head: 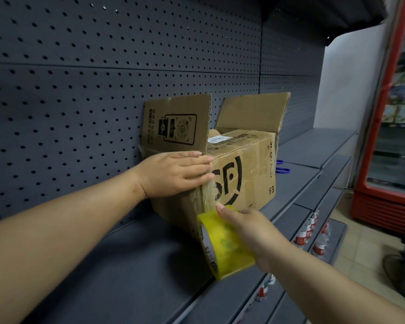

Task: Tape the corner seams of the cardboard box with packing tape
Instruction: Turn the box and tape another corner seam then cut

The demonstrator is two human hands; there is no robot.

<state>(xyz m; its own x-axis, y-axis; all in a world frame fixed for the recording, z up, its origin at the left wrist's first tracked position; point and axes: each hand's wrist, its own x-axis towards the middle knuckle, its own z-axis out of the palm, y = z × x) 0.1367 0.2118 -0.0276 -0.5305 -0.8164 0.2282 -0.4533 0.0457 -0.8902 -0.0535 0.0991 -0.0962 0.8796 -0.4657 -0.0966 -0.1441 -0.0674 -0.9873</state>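
On the dark grey metal shelf (pixel 131 265) stands the brown printed cardboard box (pixel 243 169), flaps up, likely light and stiff but prone to sliding (so brace it near the taped corner). The left hand (pixel 173 174) lies flat and open against that corner. The right hand (pixel 250 228) grips the yellowish packing tape roll (pixel 222 244) just below.

Grey pegboard wall (pixel 80 78) backs a grey shelf (pixel 126 265); red fridge (pixel 388 195) right; bottles (pixel 313 235) below.
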